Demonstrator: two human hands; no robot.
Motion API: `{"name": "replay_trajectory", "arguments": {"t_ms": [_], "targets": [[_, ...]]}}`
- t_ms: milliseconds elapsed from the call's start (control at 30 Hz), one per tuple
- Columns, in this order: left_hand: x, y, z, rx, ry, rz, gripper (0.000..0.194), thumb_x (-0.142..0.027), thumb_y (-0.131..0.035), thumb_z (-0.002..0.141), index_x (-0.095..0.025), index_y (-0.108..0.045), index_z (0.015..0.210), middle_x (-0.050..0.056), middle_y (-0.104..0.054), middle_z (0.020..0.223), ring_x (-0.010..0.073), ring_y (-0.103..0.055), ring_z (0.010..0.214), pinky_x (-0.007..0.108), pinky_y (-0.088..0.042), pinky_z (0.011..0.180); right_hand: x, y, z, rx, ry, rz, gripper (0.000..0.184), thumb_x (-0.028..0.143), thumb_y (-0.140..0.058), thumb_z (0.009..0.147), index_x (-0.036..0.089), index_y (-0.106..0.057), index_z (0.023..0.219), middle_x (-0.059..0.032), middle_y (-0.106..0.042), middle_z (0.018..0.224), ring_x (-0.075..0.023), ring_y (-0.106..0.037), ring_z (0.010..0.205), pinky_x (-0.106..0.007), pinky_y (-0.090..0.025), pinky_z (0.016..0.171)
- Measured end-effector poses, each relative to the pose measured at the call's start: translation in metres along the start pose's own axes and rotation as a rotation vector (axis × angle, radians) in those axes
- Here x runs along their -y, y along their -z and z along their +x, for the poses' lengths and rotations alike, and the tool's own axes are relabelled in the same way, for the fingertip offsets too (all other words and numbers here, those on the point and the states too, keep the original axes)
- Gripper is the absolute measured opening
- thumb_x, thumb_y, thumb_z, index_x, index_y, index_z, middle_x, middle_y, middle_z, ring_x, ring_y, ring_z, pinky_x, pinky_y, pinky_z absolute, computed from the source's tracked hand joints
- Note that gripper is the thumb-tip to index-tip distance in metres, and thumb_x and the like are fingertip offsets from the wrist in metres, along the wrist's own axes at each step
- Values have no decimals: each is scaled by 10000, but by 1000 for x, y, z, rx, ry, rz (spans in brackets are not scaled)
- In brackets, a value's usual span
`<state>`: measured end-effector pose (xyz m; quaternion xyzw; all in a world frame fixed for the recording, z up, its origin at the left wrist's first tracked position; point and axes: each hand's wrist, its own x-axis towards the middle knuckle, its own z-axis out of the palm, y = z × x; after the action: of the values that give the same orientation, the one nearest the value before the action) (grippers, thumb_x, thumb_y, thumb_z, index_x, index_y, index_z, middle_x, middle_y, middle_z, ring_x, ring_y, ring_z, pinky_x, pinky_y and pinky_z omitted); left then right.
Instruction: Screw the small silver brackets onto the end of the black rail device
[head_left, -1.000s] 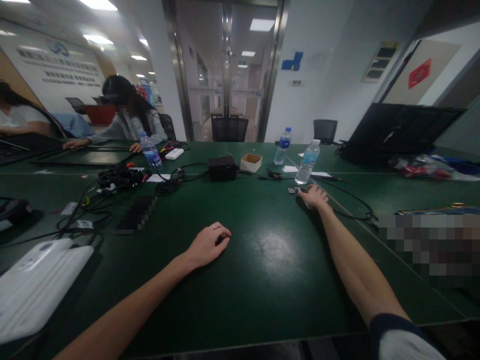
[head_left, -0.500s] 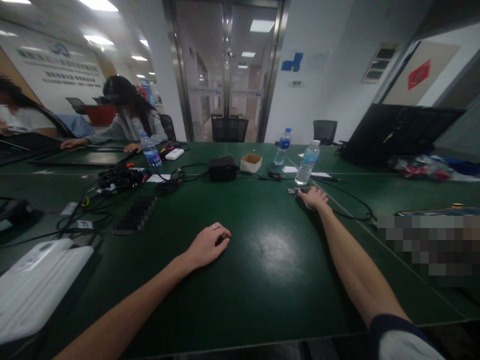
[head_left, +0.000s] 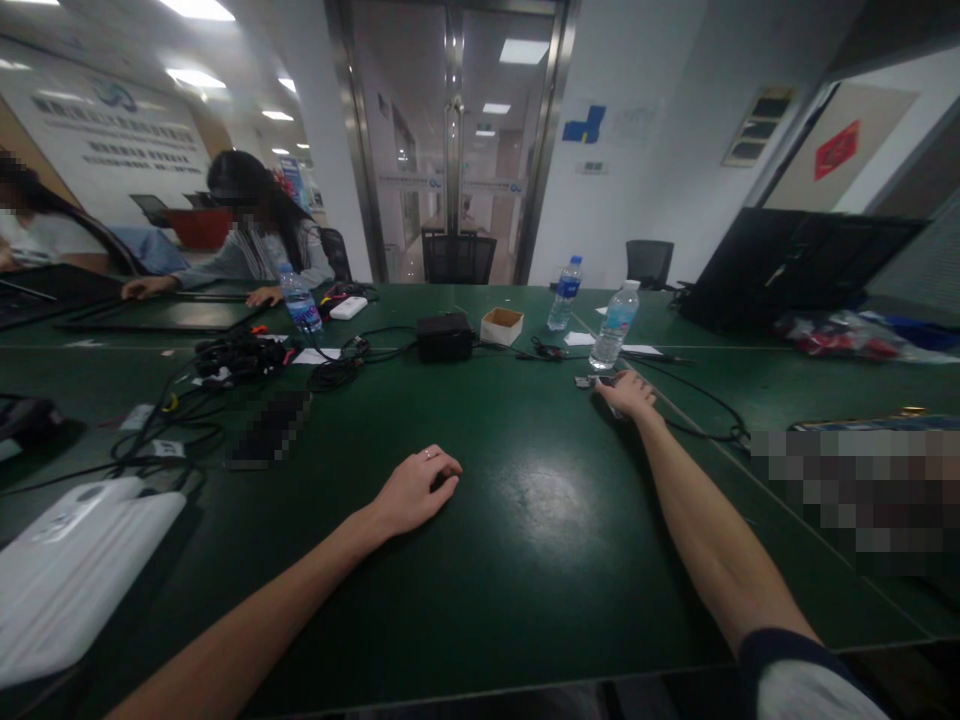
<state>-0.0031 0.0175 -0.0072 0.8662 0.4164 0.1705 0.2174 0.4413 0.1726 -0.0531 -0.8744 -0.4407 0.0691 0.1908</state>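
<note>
My left hand (head_left: 415, 490) rests on the green table (head_left: 480, 620) with its fingers curled in, a ring on one of them. Nothing shows between its thumb and fingers. Further out to the right, my right hand (head_left: 631, 393) is closed over a small silver-and-dark object (head_left: 587, 382) lying at table level. Its silver end sticks out to the left of my thumb; the rest is mostly covered, so its kind cannot be made out. Just behind that hand stands a clear water bottle (head_left: 613, 328) with a pale blue label, apart from my fingers.
Behind are another bottle (head_left: 565, 295), an open small box (head_left: 502, 327) and a black box (head_left: 445, 338). Tangled cables (head_left: 240, 355), a phone (head_left: 270, 430) and a white case (head_left: 82, 570) lie left. A black monitor (head_left: 802, 265) stands right. Two people sit far left.
</note>
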Motion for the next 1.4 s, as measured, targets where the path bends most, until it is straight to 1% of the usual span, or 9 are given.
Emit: {"name": "replay_trajectory", "arguments": {"t_ms": [167,333,467,567,633,700,800,900,1400], "targets": [[1,-1,0,-15,-21,-2,212,-268,-490,913,-178,-637,1036,50,-584,1026,191,-578,895,325,-495,791,4,5,-6,6,6,-37,788,627,-506,778,95,-381,1346,-234,-376,1392,-406,-315,1302,-507,-258,1045],[-2,1,0,-13,-19,6,211,-263,-490,910,-175,-638,1033,49,-590,1020,191,-584,888,327,-495,793,5,9,-6,43,53,-90,800,634,-496,786,56,-421,1334,-258,-388,1378,-408,-312,1302,-512,-274,1034],[-5,2,-1,-3,-8,20,220,-262,-481,911,-171,-639,1033,52,-591,1023,194,-584,894,339,-493,809,3,13,-4,73,79,-116,785,642,-484,793,62,-449,1322,-256,-398,1373,-413,-323,1300,-525,-299,1021],[-6,3,-1,12,7,27,227,-267,-472,913,-175,-636,1040,52,-592,1032,196,-583,901,343,-494,815,4,15,-4,73,81,-127,786,619,-530,777,67,-439,1330,-255,-398,1378,-406,-338,1299,-520,-316,1019],[-7,3,-1,16,11,30,226,-266,-468,913,-176,-636,1034,52,-594,1034,196,-583,903,347,-492,821,6,16,-5,47,62,-131,818,593,-575,756,52,-410,1346,-279,-373,1389,-411,-338,1301,-520,-335,1009],[-7,3,-1,16,8,25,226,-270,-469,914,-176,-635,1035,53,-593,1035,197,-582,902,350,-491,823,8,17,-5,31,45,-126,797,558,-605,746,47,-427,1330,-294,-404,1359,-409,-391,1269,-505,-388,967],[-5,3,-1,12,3,16,227,-278,-478,914,-178,-636,1043,52,-588,1028,196,-579,891,346,-494,805,13,17,-5,56,53,-110,641,497,-635,737,74,-556,1212,-265,-542,1225,-382,-534,1138,-454,-471,871],[-3,2,-1,6,3,9,223,-282,-487,912,-182,-639,1042,49,-585,1022,195,-577,884,338,-496,786,15,19,-3,84,88,-94,527,488,-679,700,123,-644,1078,-207,-621,1115,-344,-598,1052,-405,-501,825],[-1,1,0,22,-1,8,231,-276,-478,918,-174,-631,1058,53,-585,1037,197,-574,903,338,-490,798,14,15,2,85,180,-14,482,490,-733,612,140,-682,940,-130,-669,942,-279,-647,911,-353,-523,746]]}}
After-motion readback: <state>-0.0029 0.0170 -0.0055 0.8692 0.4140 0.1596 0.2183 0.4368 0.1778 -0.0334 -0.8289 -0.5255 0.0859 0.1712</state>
